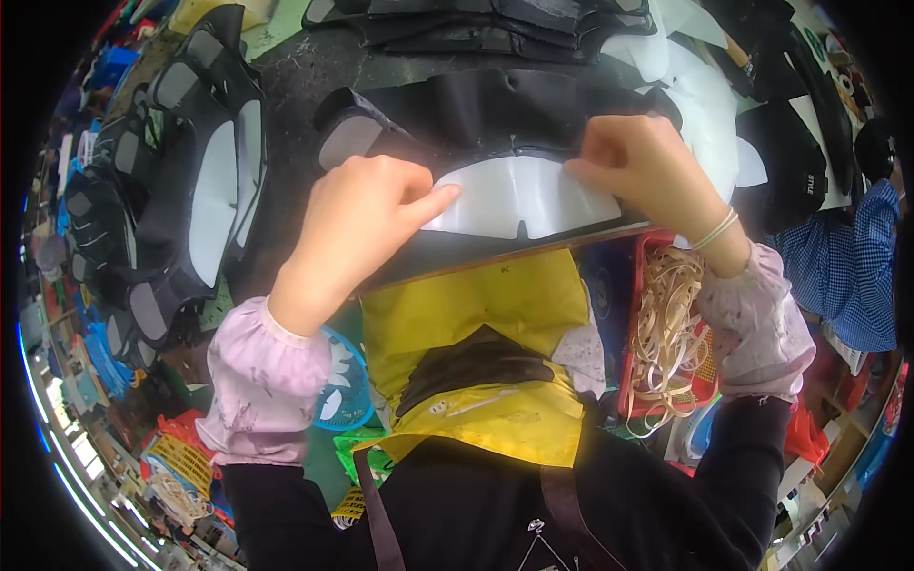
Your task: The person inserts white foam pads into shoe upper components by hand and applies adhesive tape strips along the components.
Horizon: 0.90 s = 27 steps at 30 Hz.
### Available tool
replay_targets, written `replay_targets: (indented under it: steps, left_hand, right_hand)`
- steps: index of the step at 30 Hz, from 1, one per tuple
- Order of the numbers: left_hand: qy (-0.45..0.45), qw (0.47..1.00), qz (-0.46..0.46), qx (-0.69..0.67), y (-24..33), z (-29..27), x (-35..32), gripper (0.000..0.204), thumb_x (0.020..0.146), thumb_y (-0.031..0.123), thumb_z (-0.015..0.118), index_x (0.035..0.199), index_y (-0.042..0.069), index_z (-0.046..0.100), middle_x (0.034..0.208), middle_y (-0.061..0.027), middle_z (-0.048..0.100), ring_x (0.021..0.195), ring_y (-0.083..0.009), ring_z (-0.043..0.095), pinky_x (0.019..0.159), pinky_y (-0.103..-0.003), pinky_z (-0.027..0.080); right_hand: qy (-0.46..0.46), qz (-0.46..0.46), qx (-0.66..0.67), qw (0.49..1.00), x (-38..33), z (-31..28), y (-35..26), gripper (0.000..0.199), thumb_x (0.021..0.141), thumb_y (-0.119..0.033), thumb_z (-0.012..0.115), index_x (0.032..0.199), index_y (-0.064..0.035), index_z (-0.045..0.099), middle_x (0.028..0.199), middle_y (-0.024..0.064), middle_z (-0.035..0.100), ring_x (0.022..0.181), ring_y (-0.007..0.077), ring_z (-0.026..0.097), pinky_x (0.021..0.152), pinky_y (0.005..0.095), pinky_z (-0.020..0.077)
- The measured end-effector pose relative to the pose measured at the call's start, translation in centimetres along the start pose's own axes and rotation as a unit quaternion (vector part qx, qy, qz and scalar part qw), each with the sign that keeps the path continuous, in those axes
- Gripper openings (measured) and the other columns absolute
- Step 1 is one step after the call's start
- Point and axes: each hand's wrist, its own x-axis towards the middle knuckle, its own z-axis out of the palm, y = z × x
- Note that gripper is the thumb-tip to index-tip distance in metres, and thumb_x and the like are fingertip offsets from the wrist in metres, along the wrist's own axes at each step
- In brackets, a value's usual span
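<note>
A black shoe upper point(457, 109) lies flattened at the near edge of the worktable in front of me. Along its near side is a white, arched stiffener piece point(486, 195) with a small notch in the middle of its lower edge. My left hand point(367, 205) is closed at the left end, its thumb pressed on the white piece and its fingers curled under. At the opposite end my right hand point(647, 167) is closed too, its thumb on the white piece's upper right edge. The curled fingertips of both hands are hidden from view.
Black uppers with pale patches are piled at the left point(176, 181) and stacked at the back point(476, 29). White cut pieces point(700, 114) lie behind my right hand. A red basket point(628, 371) of beige bands point(666, 324) and a blue basket point(357, 381) stand below table level.
</note>
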Motion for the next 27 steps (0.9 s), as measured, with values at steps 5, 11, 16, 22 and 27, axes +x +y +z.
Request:
replay_targets:
  steps: [5, 11, 16, 22, 27]
  left_hand:
    - [0.185, 0.911, 0.23, 0.287, -0.6, 0.8, -0.4, 0.015, 0.077, 0.014, 0.075, 0.088, 0.008, 0.067, 0.077, -0.0063, 0.063, 0.069, -0.0256, 0.063, 0.061, -0.039, 0.048]
    - [0.19, 0.888, 0.394, 0.141, -0.3, 4.3, 0.4, 0.051, 0.072, 0.001, 0.073, 0.121, 0.008, 0.062, 0.122, -0.0144, 0.061, 0.115, -0.0318, 0.062, 0.096, -0.04, 0.051]
    - [0.301, 0.886, 0.347, 0.068, -0.3, 4.7, 2.9, 0.036, 0.073, 0.002, 0.072, 0.106, 0.012, 0.061, 0.095, -0.0046, 0.068, 0.083, -0.0279, 0.069, 0.066, -0.035, 0.055]
    - [0.215, 0.847, 0.451, 0.181, -1.7, 3.3, 2.1, 0.022, 0.071, 0.003, 0.074, 0.092, 0.009, 0.074, 0.092, -0.0057, 0.074, 0.092, -0.0238, 0.073, 0.076, -0.033, 0.058]
    - [0.137, 0.826, 0.513, 0.192, -2.4, 2.0, 1.3, 0.024, 0.077, 0.008, 0.067, 0.098, 0.01, 0.078, 0.102, -0.0056, 0.077, 0.099, -0.0249, 0.073, 0.08, -0.035, 0.059]
  right_hand:
    - [0.06, -0.056, -0.094, 0.992, -1.7, 0.8, -1.0, 0.027, 0.075, -0.021, 0.081, 0.085, -0.0082, 0.06, 0.076, 0.0048, 0.063, 0.073, 0.0262, 0.065, 0.064, 0.0375, 0.052]
    - [0.125, -0.282, -0.062, 0.949, -2.1, 2.7, -1.3, 0.036, 0.075, -0.008, 0.076, 0.109, -0.0081, 0.063, 0.108, 0.0075, 0.067, 0.1, 0.0278, 0.065, 0.086, 0.0379, 0.0532]
    - [0.183, -0.238, -0.089, 0.95, -0.6, 3.3, -3.4, 0.038, 0.069, -0.007, 0.076, 0.105, -0.0082, 0.065, 0.101, 0.0067, 0.067, 0.094, 0.0261, 0.065, 0.08, 0.0364, 0.0524]
    - [0.099, -0.339, -0.112, 0.929, -0.8, 2.6, -1.8, 0.028, 0.068, -0.011, 0.069, 0.096, -0.0077, 0.07, 0.094, 0.0032, 0.069, 0.087, 0.0244, 0.066, 0.073, 0.0354, 0.0532]
    - [-0.01, -0.338, -0.046, 0.94, -2.3, 1.3, -1.9, 0.039, 0.07, -0.003, 0.067, 0.109, -0.004, 0.072, 0.103, 0.0095, 0.073, 0.095, 0.0287, 0.07, 0.079, 0.0368, 0.059]
